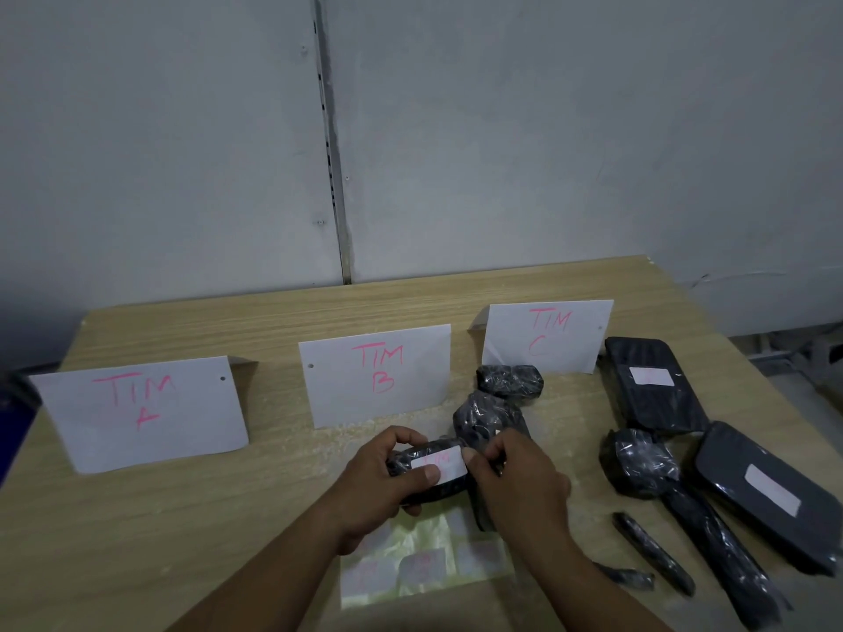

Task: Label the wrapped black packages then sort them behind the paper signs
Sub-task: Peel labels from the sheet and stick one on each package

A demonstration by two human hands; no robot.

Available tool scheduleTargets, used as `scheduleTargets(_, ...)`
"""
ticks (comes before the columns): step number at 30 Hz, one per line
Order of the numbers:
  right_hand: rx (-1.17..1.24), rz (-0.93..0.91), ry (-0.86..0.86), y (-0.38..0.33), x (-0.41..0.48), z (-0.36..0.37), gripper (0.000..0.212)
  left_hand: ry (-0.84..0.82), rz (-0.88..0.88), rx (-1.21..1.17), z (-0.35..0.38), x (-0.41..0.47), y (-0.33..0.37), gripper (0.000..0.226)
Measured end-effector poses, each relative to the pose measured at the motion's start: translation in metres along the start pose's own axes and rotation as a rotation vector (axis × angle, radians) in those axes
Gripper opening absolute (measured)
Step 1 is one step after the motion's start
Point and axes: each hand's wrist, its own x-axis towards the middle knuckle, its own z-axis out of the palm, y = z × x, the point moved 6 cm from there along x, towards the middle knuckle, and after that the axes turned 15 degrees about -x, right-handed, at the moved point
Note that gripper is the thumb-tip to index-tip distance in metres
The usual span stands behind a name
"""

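now left hand [387, 481] grips small wrapped package [426, 472] at frame centre, right hand [511, 476] pinching white label [440, 465] onto it; glossy film risks crooked, wrinkled sticking.

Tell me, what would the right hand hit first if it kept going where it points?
The right hand points up-left, its thumb on the white label of the small black package that the left hand also grips, so it meets that package first. Beyond, perhaps the TIM B sign; depth is unclear.
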Motion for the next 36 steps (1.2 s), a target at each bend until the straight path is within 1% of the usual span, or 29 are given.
scheduleTargets(2,-0.030,-0.059,0.036,-0.001,-0.002,0.002,0.028,0.001,-0.003,-0.005,0.000,0.001,-0.001,0.031)
scheduleTargets(4,-0.076,-0.146,0.092,0.000,-0.006,0.005,0.011,0.003,0.001,-0.004,0.001,0.001,0.000,0.030)
scheduleTargets(5,-0.120,-0.175,0.095,0.003,-0.008,0.009,0.011,0.007,0.002,-0.005,0.001,0.002,0.000,0.029)
scheduleTargets(7,-0.244,-0.227,0.052,0.009,-0.012,0.020,0.038,0.020,0.004,-0.009,-0.002,0.002,0.000,0.029)
scheduleTargets(8,-0.306,-0.239,0.048,0.012,-0.013,0.024,0.048,0.026,0.004,-0.009,-0.004,0.002,0.000,0.029)
scheduleTargets(10,-0.376,-0.233,0.082,0.014,-0.013,0.025,0.057,0.027,0.002,-0.006,-0.005,0.002,-0.001,0.029)
scheduleTargets(13,-0.418,-0.206,0.119,0.014,-0.010,0.025,0.056,0.025,-0.005,-0.011,-0.005,0.002,-0.003,0.030)
scheduleTargets(17,-0.520,-0.169,0.105,0.024,-0.006,0.032,0.055,0.035,-0.001,-0.031,-0.007,0.001,-0.001,0.029)
scheduleTargets(21,-0.605,-0.141,0.027,0.038,-0.002,0.035,0.054,0.044,0.005,-0.029,-0.013,-0.001,0.002,0.028)
scheduleTargets(23,-0.600,-0.111,-0.034,0.043,0.002,0.035,0.052,0.039,0.001,-0.033,-0.012,-0.001,0.003,0.028)
scheduleTargets(24,-0.555,-0.105,-0.015,0.042,0.004,0.032,0.047,0.034,-0.003,-0.034,-0.011,-0.001,0.002,0.028)
scheduleTargets(25,-0.458,-0.110,0.042,0.038,0.004,0.025,0.041,0.030,-0.005,-0.037,-0.009,-0.001,0.002,0.028)
scheduleTargets(26,-0.303,-0.122,0.098,0.032,0.003,0.016,0.038,0.025,-0.006,-0.042,-0.007,-0.001,0.002,0.028)
scheduleTargets(27,-0.107,-0.149,0.128,0.026,0.002,0.008,0.041,0.020,-0.007,-0.047,-0.006,0.000,0.002,0.028)
scheduleTargets(28,0.081,-0.176,0.108,0.018,0.001,0.004,0.045,0.011,-0.008,-0.054,-0.004,0.000,0.002,0.028)
scheduleTargets(29,0.227,-0.195,0.050,0.011,0.001,0.001,0.049,-0.003,-0.009,-0.061,-0.002,0.001,0.003,0.028)
scheduleTargets(31,0.380,-0.160,-0.102,-0.001,0.000,0.000,0.045,-0.034,-0.007,-0.075,0.004,0.001,0.004,0.028)
scheduleTargets(33,0.581,-0.043,-0.238,0.001,0.002,0.008,0.031,-0.054,-0.003,-0.092,0.010,0.001,0.007,0.028)
scheduleTargets(34,0.675,0.038,-0.301,0.006,0.002,0.014,0.033,-0.062,-0.002,-0.105,0.012,0.000,0.008,0.030)
scheduleTargets(35,0.714,0.095,-0.360,0.011,0.003,0.019,0.036,-0.070,-0.001,-0.119,0.013,0.000,0.010,0.033)
scheduleTargets(36,0.697,0.104,-0.406,0.014,0.003,0.022,0.038,-0.077,-0.003,-0.131,0.013,0.000,0.010,0.035)
